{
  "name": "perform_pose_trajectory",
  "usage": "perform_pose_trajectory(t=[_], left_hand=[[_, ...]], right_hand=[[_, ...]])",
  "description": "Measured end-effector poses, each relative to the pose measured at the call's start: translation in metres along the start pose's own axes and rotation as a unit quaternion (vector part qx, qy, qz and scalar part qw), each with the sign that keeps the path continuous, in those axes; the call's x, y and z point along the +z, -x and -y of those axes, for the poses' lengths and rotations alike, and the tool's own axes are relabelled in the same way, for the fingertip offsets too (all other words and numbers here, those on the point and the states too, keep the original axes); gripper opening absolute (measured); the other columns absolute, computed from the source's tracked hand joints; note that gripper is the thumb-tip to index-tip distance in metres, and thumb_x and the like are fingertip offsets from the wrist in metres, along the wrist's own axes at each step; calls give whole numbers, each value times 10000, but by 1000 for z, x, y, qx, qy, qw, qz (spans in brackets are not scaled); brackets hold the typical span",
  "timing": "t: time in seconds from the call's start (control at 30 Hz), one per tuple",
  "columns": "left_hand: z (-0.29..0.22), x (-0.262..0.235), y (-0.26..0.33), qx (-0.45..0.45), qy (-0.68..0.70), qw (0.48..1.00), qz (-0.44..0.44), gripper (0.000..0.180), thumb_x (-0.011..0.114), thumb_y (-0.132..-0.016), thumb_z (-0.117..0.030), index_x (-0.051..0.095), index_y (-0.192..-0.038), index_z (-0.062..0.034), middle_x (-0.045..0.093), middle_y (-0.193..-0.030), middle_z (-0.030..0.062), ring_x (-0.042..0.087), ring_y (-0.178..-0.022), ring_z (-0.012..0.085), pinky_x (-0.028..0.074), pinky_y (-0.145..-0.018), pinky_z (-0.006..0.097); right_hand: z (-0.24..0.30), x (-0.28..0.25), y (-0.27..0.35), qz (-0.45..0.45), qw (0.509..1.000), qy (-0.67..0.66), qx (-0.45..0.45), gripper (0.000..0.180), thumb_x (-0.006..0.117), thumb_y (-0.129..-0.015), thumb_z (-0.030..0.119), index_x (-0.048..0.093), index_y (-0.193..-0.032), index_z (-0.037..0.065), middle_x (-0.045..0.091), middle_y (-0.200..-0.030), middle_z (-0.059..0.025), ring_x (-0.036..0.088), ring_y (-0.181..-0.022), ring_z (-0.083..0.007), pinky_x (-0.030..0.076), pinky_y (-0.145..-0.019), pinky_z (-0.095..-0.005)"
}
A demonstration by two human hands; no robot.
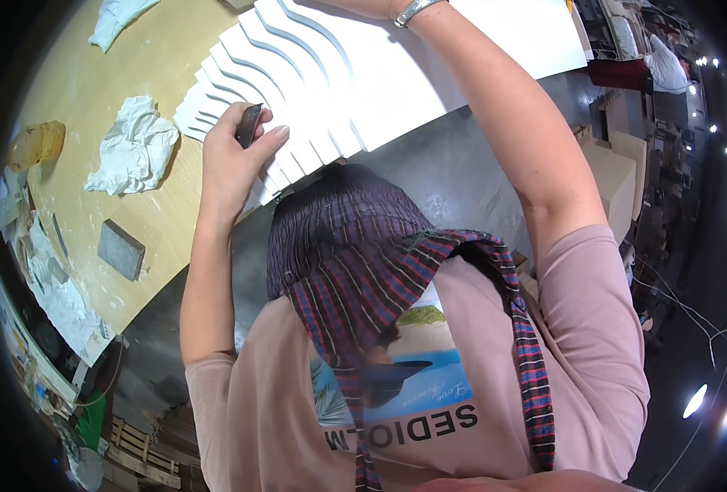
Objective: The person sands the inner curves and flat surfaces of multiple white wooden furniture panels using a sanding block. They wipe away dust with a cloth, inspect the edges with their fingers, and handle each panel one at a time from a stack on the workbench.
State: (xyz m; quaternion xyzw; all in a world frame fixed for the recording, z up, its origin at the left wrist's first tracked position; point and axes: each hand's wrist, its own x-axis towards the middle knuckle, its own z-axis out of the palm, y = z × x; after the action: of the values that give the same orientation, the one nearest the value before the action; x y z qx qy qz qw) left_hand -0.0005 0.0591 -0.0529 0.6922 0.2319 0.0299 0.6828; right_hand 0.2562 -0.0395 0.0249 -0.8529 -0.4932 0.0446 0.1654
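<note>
- From here I see a dusty-pink T-shirt (257, 410), short sleeves (593, 279) at eight and three o'clock.
- Beach print (433, 384) and dark lettering (460, 418), six o'clock.
- Dark purple apron (355, 262), mid-dial, striped red, blue and white; matching straps (534, 369) at four and six.
- Silver bracelet (413, 11), twelve o'clock.

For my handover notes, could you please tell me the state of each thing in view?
Left hand: closed on dark tool
Dark tool: held, tilted
Right hand: partly out of frame
White panels: staggered, overlapping
White wad: crumpled
Grey block: lying flat
Striped apron: worn
</note>
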Motion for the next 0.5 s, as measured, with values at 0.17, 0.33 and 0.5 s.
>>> perform_pose_trajectory(t=[0.17,0.33,0.5], left_hand=[[2,-1,3,7,-22,1000,10,122,700,-919,-96,612,-973,-30,525,-738,-53,452,-617,34,343,-535,207],[-1,-8,0,-69,-14,997,24,146,706,-888,-83,628,-938,30,590,-778,29,524,-723,87,452,-667,264],[-3,-10,7,150,-153,975,-55,96,683,-902,-60,659,-950,19,597,-739,70,555,-666,147,448,-619,285]], right_hand=[[-2,3,-1,-22,1000,21,-5,513,564,-847,502,778,-845,36,699,-795,-259,702,-784,-412,558,-775,-478],[-1,3,-2,-22,999,22,-9,532,560,-849,502,770,-832,13,693,-781,-267,699,-778,-421,558,-767,-480],[-3,8,-1,-72,996,-20,-49,543,562,-847,488,753,-793,-17,685,-777,-283,693,-777,-433,556,-764,-481]])
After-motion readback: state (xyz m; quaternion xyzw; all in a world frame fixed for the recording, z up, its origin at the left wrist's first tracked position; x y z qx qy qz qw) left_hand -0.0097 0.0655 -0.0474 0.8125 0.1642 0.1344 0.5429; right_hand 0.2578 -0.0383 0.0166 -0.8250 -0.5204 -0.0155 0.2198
